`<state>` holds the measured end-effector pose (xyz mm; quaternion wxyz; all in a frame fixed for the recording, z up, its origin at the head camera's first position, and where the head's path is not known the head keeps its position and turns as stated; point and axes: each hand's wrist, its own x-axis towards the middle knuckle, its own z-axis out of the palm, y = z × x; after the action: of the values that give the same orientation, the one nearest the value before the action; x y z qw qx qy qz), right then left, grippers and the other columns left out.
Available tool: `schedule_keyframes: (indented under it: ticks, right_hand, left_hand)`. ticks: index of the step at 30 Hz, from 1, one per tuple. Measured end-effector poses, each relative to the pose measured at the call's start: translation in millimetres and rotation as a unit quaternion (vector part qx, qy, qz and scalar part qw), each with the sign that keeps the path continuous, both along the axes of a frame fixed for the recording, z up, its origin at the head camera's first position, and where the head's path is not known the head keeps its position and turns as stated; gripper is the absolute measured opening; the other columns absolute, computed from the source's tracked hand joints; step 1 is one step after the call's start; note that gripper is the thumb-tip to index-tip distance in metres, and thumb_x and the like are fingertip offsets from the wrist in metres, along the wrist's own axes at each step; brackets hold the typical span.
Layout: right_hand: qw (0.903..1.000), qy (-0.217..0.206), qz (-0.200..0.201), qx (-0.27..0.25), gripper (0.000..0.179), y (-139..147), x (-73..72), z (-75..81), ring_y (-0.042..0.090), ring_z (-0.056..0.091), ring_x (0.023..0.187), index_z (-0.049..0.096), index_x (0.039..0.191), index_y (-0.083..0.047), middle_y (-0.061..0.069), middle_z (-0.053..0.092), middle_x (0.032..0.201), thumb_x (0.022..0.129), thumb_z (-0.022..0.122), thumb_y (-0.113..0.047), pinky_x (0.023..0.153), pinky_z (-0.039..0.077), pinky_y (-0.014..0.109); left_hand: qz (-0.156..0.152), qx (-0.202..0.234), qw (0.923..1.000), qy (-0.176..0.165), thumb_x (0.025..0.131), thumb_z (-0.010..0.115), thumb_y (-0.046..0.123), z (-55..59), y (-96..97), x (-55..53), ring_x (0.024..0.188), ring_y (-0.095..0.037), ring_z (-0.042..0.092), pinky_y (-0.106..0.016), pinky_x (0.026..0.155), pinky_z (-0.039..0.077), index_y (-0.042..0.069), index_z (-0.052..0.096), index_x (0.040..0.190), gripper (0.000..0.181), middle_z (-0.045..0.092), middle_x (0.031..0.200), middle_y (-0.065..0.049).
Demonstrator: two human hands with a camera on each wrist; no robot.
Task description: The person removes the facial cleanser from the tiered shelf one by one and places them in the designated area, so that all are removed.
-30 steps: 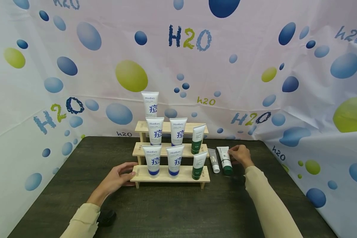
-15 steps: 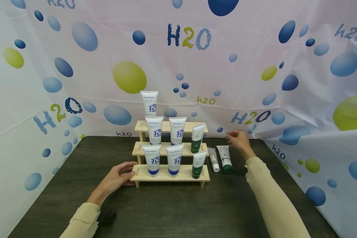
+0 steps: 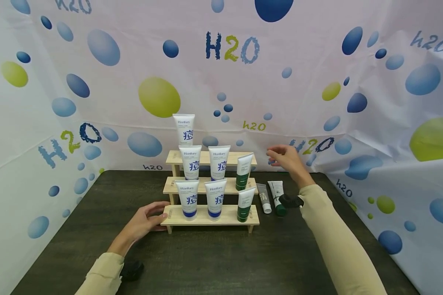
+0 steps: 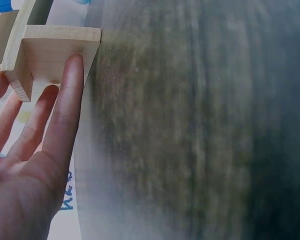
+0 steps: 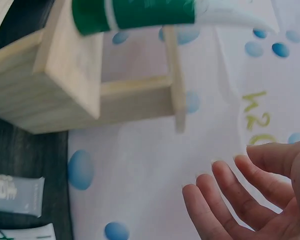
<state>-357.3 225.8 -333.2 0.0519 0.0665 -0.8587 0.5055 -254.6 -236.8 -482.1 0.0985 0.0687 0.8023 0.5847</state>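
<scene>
We are keeping the wooden stand (image 3: 229, 215) on the desk (image 3: 214, 262), our left hand (image 3: 144, 221) gripping its front left end. Our right hand (image 3: 289, 162), fingers loosely parted, is now hovering right of its top, having risen from beside one lying white-and-green tube (image 3: 276, 189) since a second ago. Five white-and-blue tubes (image 3: 188, 196) and two upright white-and-green tubes (image 3: 245, 203) are standing on it; one grey tube (image 3: 263, 197) is lying alongside.

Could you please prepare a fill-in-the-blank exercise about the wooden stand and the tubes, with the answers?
1. The wooden stand has ____ tiers.
2. In the head view, ____ white tube shows on the top tier.
3. The right hand holds ____.
4. In the head view, the grey tube lies to the ____ of the stand.

Missing words: three; one; nothing; right.
</scene>
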Motion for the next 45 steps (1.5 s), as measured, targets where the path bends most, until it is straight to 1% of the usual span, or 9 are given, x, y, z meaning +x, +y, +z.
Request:
schedule_keyframes:
  ticks: [7, 11, 16, 20, 22, 30, 34, 40, 45]
  right_hand:
    - [0.9995, 0.016, 0.023, 0.016, 0.043, -18, 6.7, 17.4, 0.040, 0.064, 0.118, 0.060, 0.139, 0.003, 0.026, 0.063, 0.135, 0.106, 0.058, -0.026, 0.099, 0.060, 0.047]
    - [0.9987, 0.033, 0.030, 0.026, 0.043, -24, 9.4, 27.9, 0.039, 0.065, 0.119, 0.060, 0.139, 0.002, 0.024, 0.064, 0.136, 0.107, 0.058, -0.027, 0.098, 0.061, 0.043]
    - [0.9983, 0.041, 0.036, 0.020, 0.042, -32, 12.7, 41.6, 0.036, 0.065, 0.120, 0.061, 0.138, 0.000, 0.022, 0.064, 0.136, 0.107, 0.058, -0.027, 0.098, 0.061, 0.040]
    - [0.9976, 0.049, 0.044, 0.019, 0.042, -41, 15.9, 51.8, 0.034, 0.066, 0.120, 0.061, 0.138, 0.000, 0.020, 0.065, 0.136, 0.106, 0.059, -0.027, 0.098, 0.060, 0.040]
    - [0.9971, 0.056, 0.047, 0.022, 0.041, -45, 17.1, 56.2, 0.034, 0.066, 0.119, 0.061, 0.138, 0.001, 0.020, 0.066, 0.136, 0.106, 0.059, -0.025, 0.098, 0.061, 0.041]
    - [0.9943, 0.076, 0.068, 0.031, 0.038, -65, 21.0, 73.2, 0.035, 0.068, 0.116, 0.061, 0.137, 0.001, 0.020, 0.067, 0.133, 0.105, 0.061, -0.021, 0.096, 0.062, 0.041]
    - [0.9933, 0.071, 0.089, 0.019, 0.039, -80, 23.3, 79.4, 0.037, 0.068, 0.117, 0.060, 0.138, 0.001, 0.021, 0.066, 0.133, 0.105, 0.061, -0.019, 0.097, 0.061, 0.042]
    - [0.9904, 0.053, 0.127, 0.007, 0.040, -106, 25.7, 86.3, 0.039, 0.067, 0.120, 0.058, 0.140, 0.000, 0.021, 0.066, 0.134, 0.105, 0.061, -0.019, 0.101, 0.059, 0.047]
    - [0.9890, 0.044, 0.141, 0.000, 0.041, -125, 26.6, 90.6, 0.039, 0.067, 0.121, 0.058, 0.140, 0.001, 0.020, 0.066, 0.134, 0.104, 0.062, -0.019, 0.101, 0.059, 0.044]
  left_hand:
    - [-0.002, 0.001, 1.0000, 0.002, 0.102, 0.067, 0.026, -1.5, -1.0, 2.5, 0.126, -0.039, 0.062, -0.045, 0.090, 0.064, 0.001, 0.044, 0.153, 0.061, 0.040, 0.156, -0.035]
    - [-0.008, 0.010, 0.9999, 0.006, 0.103, 0.066, 0.026, -1.2, -0.6, 1.3, 0.125, -0.038, 0.063, -0.044, 0.090, 0.064, 0.000, 0.043, 0.153, 0.062, 0.040, 0.156, -0.035]
    - [-0.009, 0.009, 0.9999, 0.011, 0.103, 0.066, 0.025, -0.6, -0.2, 0.1, 0.125, -0.038, 0.063, -0.044, 0.089, 0.064, 0.000, 0.042, 0.153, 0.061, 0.040, 0.156, -0.035]
    - [-0.004, 0.007, 0.9999, 0.008, 0.103, 0.067, 0.025, -0.4, -0.4, 0.3, 0.126, -0.038, 0.063, -0.043, 0.089, 0.064, 0.001, 0.043, 0.153, 0.061, 0.040, 0.156, -0.034]
    - [-0.011, 0.008, 0.9998, 0.011, 0.103, 0.065, 0.024, -0.3, -0.5, 0.5, 0.125, -0.038, 0.063, -0.044, 0.090, 0.064, 0.000, 0.042, 0.154, 0.061, 0.039, 0.156, -0.036]
    - [-0.011, 0.010, 0.9998, 0.009, 0.103, 0.066, 0.025, -1.0, -1.3, -0.6, 0.124, -0.037, 0.064, -0.043, 0.089, 0.064, 0.000, 0.042, 0.154, 0.061, 0.040, 0.156, -0.035]
    - [-0.011, 0.003, 0.9998, 0.013, 0.102, 0.067, 0.026, -1.0, -1.3, -0.1, 0.128, -0.040, 0.061, -0.043, 0.089, 0.064, 0.000, 0.042, 0.154, 0.063, 0.038, 0.157, -0.035]
    - [-0.010, 0.009, 0.9999, 0.005, 0.102, 0.067, 0.026, -0.7, 0.6, 1.6, 0.125, -0.038, 0.063, -0.045, 0.090, 0.063, -0.002, 0.041, 0.154, 0.064, 0.038, 0.157, -0.036]
    - [-0.004, 0.000, 0.9999, 0.010, 0.102, 0.067, 0.027, -0.3, 1.0, 2.5, 0.128, -0.042, 0.060, -0.044, 0.090, 0.064, -0.001, 0.042, 0.154, 0.063, 0.038, 0.157, -0.035]
